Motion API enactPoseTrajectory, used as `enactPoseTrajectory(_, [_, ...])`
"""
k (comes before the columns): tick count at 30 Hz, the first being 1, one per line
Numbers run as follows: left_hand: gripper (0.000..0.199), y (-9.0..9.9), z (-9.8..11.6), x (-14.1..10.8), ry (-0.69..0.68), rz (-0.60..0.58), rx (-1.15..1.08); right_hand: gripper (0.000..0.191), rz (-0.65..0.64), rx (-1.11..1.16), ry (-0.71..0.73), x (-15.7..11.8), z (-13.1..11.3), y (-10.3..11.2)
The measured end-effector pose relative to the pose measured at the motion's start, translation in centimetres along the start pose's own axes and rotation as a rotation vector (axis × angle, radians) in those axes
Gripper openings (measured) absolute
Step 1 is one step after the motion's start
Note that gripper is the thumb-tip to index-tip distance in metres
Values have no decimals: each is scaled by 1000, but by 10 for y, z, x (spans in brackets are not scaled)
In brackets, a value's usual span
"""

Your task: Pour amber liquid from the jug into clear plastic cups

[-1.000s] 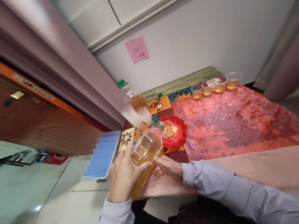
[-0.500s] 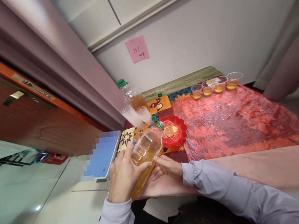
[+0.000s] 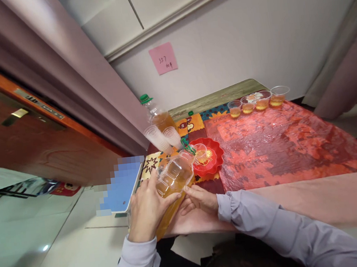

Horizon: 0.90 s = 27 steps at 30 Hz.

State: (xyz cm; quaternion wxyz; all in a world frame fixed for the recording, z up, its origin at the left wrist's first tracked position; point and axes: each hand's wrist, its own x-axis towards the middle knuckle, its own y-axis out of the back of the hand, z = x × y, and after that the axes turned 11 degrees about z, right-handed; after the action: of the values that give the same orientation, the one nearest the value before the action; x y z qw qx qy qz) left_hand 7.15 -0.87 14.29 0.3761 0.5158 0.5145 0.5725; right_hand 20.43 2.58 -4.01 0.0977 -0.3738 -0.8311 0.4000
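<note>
A large clear bottle of amber liquid [image 3: 175, 176] is tilted, its green-ringed mouth at the rim of a clear plastic cup [image 3: 201, 153]. That cup sits in a red scalloped dish [image 3: 218, 163] and has some amber liquid in it. My left hand [image 3: 148, 206] is wrapped round the bottle's left side. On the bottle's right side, my right hand [image 3: 198, 198] grips it with the fingers partly beneath. Behind the bottle stand two stacks of clear cups [image 3: 171, 137].
Another bottle with a green cap [image 3: 160, 116] stands behind the stacks. A loose green cap [image 3: 191, 113] lies near the table's back edge. Several cups with amber liquid [image 3: 262, 101] form a row at the back right. A brown door [image 3: 38, 135] is at the left.
</note>
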Motion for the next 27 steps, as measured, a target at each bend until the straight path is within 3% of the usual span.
enactPoseTrajectory(27, [92, 1, 1, 2, -10, -21, -21, 81, 13, -12, -3, -3, -5, -3])
